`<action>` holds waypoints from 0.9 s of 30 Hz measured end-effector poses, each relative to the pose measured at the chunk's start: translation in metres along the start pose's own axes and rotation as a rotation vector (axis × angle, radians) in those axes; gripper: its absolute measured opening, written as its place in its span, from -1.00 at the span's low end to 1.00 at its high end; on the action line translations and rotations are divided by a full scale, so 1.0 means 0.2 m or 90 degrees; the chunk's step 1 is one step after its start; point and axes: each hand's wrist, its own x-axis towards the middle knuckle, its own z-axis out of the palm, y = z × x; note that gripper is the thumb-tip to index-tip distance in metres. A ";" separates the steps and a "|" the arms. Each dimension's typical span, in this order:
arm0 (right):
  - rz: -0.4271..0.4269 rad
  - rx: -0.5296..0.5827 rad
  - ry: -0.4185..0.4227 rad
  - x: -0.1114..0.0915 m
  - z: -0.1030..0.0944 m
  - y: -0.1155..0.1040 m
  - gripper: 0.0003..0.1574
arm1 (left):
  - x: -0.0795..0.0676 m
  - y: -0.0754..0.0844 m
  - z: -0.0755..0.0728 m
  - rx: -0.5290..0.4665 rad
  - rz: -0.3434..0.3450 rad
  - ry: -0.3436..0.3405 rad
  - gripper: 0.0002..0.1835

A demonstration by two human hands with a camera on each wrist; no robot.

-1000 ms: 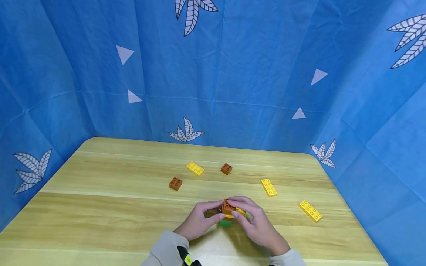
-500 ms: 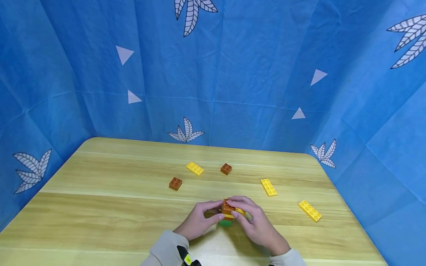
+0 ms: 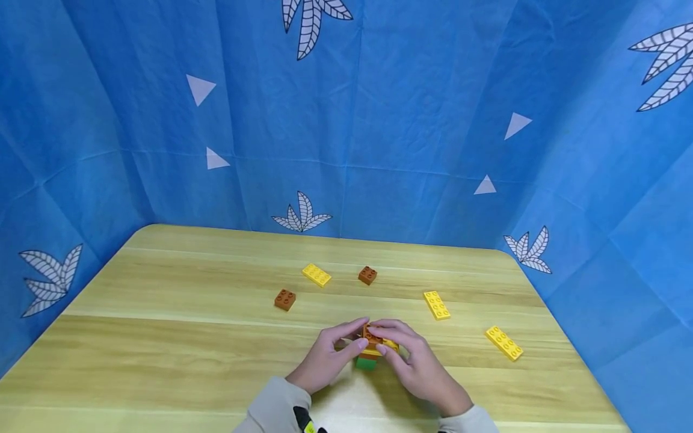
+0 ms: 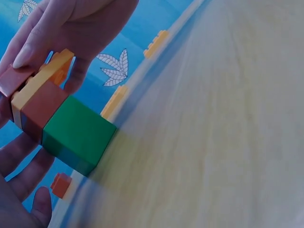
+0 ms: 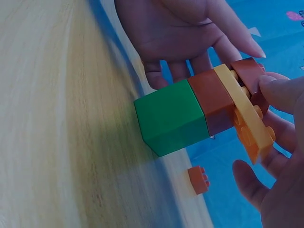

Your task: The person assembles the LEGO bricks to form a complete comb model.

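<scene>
Cannot see the whole of the upright stack of studded plastic bricks (image 5: 197,105) from above, screened by fingers, between both hands over the near part of the pale wood-grain table (image 3: 162,349). From the wrists, can make out a tall green plastic block (image 5: 171,118) lowest, then a reddish-brown plastic cube (image 5: 212,99), a flat yellow studded plate (image 5: 247,116) jutting rightward, and a reddish-brown square brick (image 5: 248,71) on top, showing yellow studs in a narrow gap beneath. Pinches that top brick with the right hand (image 3: 417,355), thumb against the near right side, index finger over the top; cannot follow the other fingers. Brackets it from the opposite side with the left hand (image 3: 325,358), thumb and index apart; cannot tell whether touching. Turns both palms inward. Loses the grey sleeves (image 3: 276,403) and a black wrist strap (image 3: 301,417) past the bottom edge.
</scene>
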 end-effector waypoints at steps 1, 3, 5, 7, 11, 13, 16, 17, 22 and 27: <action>0.002 0.002 -0.002 0.00 0.00 0.00 -0.59 | 0.00 0.00 0.00 0.002 -0.001 0.004 -0.50; -0.005 0.003 -0.001 0.00 0.00 0.00 -0.58 | 0.00 0.01 0.01 0.007 -0.002 0.010 -0.51; -0.014 0.002 0.004 0.00 0.01 0.00 -0.56 | 0.00 0.01 0.01 0.011 -0.002 0.013 -0.52; -0.020 -0.002 0.011 0.00 0.01 0.01 -0.56 | 0.00 0.01 0.01 0.013 -0.001 0.014 -0.52; -0.005 -0.019 0.031 -0.01 0.01 0.00 -0.54 | 0.00 0.01 0.00 0.018 0.000 0.016 -0.53; 0.016 -0.029 0.039 -0.01 0.02 -0.01 -0.52 | 0.00 0.01 0.00 0.018 0.000 0.017 -0.54; 0.050 -0.030 0.042 -0.01 0.02 -0.01 -0.52 | 0.00 0.01 0.00 0.017 -0.002 0.017 -0.56; 0.059 -0.027 0.043 -0.01 0.02 -0.01 -0.53 | 0.00 0.01 0.00 0.015 -0.002 0.017 -0.56; 0.080 -0.014 0.046 -0.01 0.02 -0.01 -0.57 | 0.00 0.01 0.00 0.013 -0.003 0.015 -0.58; 0.086 -0.007 0.047 -0.01 0.02 0.00 -0.59 | 0.00 0.02 0.00 0.010 -0.005 0.011 -0.55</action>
